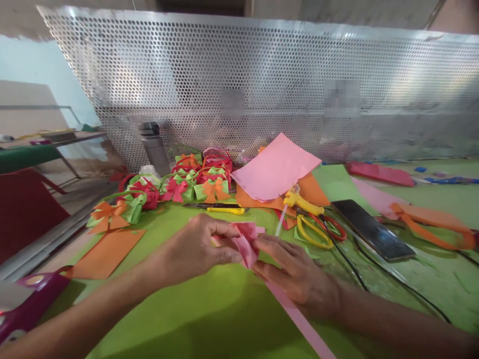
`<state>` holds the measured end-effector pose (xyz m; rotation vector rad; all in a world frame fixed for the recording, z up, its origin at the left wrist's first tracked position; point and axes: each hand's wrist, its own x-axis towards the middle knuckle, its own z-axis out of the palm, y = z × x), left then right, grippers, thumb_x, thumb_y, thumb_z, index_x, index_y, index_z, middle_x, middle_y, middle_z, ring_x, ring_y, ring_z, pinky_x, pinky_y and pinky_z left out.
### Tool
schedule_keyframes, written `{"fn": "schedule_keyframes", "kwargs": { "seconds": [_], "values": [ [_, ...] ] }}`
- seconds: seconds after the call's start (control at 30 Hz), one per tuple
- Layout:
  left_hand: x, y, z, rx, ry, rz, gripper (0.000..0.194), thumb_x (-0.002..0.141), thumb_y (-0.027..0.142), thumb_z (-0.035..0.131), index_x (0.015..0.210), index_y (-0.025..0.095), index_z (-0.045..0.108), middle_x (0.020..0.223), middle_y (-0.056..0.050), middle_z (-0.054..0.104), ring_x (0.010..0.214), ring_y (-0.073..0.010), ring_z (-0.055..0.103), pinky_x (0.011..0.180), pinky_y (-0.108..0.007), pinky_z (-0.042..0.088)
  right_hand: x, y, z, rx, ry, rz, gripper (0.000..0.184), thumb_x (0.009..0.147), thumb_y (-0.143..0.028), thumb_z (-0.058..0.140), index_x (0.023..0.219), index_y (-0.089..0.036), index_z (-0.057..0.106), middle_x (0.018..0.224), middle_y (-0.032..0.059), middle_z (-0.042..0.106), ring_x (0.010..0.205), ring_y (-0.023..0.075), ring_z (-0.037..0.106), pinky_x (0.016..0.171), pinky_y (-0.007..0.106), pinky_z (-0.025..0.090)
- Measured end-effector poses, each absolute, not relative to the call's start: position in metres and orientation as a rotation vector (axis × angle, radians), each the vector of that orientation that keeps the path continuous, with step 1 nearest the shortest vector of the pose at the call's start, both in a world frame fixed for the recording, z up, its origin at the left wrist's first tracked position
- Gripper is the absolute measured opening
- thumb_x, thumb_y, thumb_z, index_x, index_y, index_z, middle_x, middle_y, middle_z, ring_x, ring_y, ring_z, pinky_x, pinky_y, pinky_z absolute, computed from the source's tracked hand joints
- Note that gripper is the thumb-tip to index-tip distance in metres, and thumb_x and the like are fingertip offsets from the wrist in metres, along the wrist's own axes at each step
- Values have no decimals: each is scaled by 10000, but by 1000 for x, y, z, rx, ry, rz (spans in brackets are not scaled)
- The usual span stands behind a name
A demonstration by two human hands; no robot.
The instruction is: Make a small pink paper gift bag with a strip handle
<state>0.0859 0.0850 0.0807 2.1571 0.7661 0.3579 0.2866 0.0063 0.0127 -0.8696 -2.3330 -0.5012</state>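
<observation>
Both my hands meet over the green table (pixel 209 309) on a folded pink paper piece (pixel 245 242). My left hand (pixel 194 247) pinches its left side with thumb and fingers closed on it. My right hand (pixel 292 269) presses and pinches the paper's right side, fingers together. A long pink paper strip (pixel 299 319) runs from under my right hand toward the near edge.
Finished paper bows (pixel 175 187) in orange, red and green lie at the back left, by a grey bottle (pixel 154 145). Pink sheet (pixel 275 167), orange sheets (pixel 107 252), yellow cutter (pixel 224 208), scissors (pixel 316 232), phone (pixel 372 229) with cable, perforated metal screen (pixel 262 75) behind.
</observation>
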Motion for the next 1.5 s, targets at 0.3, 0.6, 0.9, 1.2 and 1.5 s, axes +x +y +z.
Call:
{"fn": "schedule_keyframes", "kwargs": {
  "seconds": [0.3,0.6,0.9,1.2,1.5],
  "values": [
    [92,70,69,2120,926,338,292,797,331,474,602,156,604,513,33,459,483,-92,434,454,-189,310,283,8,7,-861,-2336,-665,166,838,-110,496,924,-75,634,1113,175,594,1139,271,493,915,411,471],
    [95,75,62,1850,913,345,250,759,351,514,694,144,638,635,-4,561,550,-110,451,493,-204,373,286,5,10,-913,-2398,-653,240,871,-131,410,938,-99,638,1169,175,551,1106,289,507,915,416,473],
    [98,70,59,1943,857,375,256,801,305,496,687,146,662,593,17,571,512,-91,423,501,-194,321,284,7,12,-914,-2387,-566,279,886,-128,386,1058,-78,600,1167,187,560,1130,283,500,913,406,481],
    [99,71,56,2024,816,350,296,837,275,428,707,126,648,581,37,474,514,-78,337,490,-188,273,286,7,11,-905,-2405,-493,266,888,-111,383,960,-51,632,1190,205,539,1184,281,455,961,410,449],
    [101,69,50,2047,907,313,238,787,243,476,596,135,569,498,75,267,467,-67,217,446,-201,201,286,7,10,-914,-2409,-496,284,898,-113,364,977,-67,633,1151,180,574,1144,255,490,927,387,472]
  ]
}}
